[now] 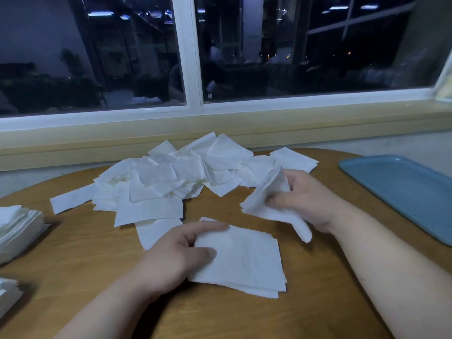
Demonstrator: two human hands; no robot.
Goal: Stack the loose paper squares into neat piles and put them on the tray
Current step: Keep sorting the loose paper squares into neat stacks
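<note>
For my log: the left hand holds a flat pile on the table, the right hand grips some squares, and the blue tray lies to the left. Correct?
Only the side is wrong: the head view shows the blue tray lying to the right, beyond the right hand. The rest stands.

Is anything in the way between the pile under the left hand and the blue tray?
Only the person's own right hand, gripping a few squares, and its forearm lie between the pile and the tray. Nothing else sits on the table there.
</note>
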